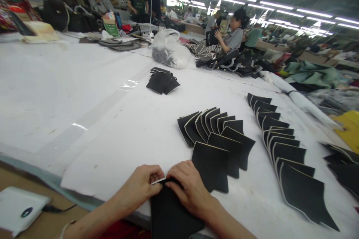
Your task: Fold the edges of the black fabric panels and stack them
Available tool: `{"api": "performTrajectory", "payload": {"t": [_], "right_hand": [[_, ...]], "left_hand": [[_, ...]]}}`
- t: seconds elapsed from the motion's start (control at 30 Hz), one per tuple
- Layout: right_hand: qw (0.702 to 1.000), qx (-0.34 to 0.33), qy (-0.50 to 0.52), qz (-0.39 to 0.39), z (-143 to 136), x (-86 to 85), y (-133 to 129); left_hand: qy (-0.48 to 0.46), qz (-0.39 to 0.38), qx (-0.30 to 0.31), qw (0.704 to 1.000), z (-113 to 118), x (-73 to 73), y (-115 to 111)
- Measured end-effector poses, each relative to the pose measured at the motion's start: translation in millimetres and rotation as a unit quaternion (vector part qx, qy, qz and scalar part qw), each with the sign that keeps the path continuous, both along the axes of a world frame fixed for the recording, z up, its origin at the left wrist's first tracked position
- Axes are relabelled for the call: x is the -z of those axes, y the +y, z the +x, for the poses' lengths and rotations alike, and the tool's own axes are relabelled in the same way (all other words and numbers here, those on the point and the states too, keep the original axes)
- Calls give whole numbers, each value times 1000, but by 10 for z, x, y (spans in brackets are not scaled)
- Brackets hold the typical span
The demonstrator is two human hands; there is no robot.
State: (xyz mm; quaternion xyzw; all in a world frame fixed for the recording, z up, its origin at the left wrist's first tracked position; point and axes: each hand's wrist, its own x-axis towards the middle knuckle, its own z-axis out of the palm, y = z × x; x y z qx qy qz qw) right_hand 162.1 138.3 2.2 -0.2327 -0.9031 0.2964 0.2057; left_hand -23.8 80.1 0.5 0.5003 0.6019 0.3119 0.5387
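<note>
A black leather-like panel point(172, 214) with a pale edge hangs at the table's near edge, its top held in both my hands. My left hand point(146, 183) pinches the top edge near its left corner, where a white strip shows. Close beside it, my right hand point(189, 185) grips the same edge, thumb in front and fingers over the back. Just beyond my right hand lies a fanned group of similar black panels point(210, 164), overlapping one another. What my fingertips press between them is partly hidden.
Another long overlapping row of black panels point(303, 190) lies to the right, with more at the far right edge. A small black pile point(162, 82) and a clear plastic bag point(171, 50) are farther back. A white device point(22, 209) with a cable sits lower left. People work behind.
</note>
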Motion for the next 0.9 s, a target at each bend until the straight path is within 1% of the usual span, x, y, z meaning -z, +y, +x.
{"api": "performTrajectory", "payload": {"t": [0.1, 0.2, 0.37, 0.5, 0.57, 0.63, 0.73, 0.8, 0.9], "right_hand": [[1000, -13, -12, 16, -2, -10, 12], [999, -21, -31, 5, 4, -23, 20], [998, -21, -54, -15, 64, -31, 51], [997, -27, -74, -4, 110, -31, 76], [996, -42, -79, 23, 110, -27, 61], [992, -60, -79, 78, 96, -23, 29], [981, -76, -71, 165, 72, -18, -27], [976, -77, -56, 194, 67, -18, -60], [974, -75, -41, 212, 72, -16, -106]], "left_hand": [[20, 8, 1, 1000, 6, 23, -7], [46, 14, -1, 999, 21, 26, -17], [61, -4, 18, 998, 48, -19, -28], [46, -7, 34, 998, 10, -72, -41], [30, -35, 60, 997, -29, -121, -38], [20, -63, 90, 994, -71, -182, -20], [15, -80, 133, 988, -118, -265, 33], [19, -90, 158, 983, -133, -297, 70], [31, -92, 202, 975, -134, -320, 105]]}}
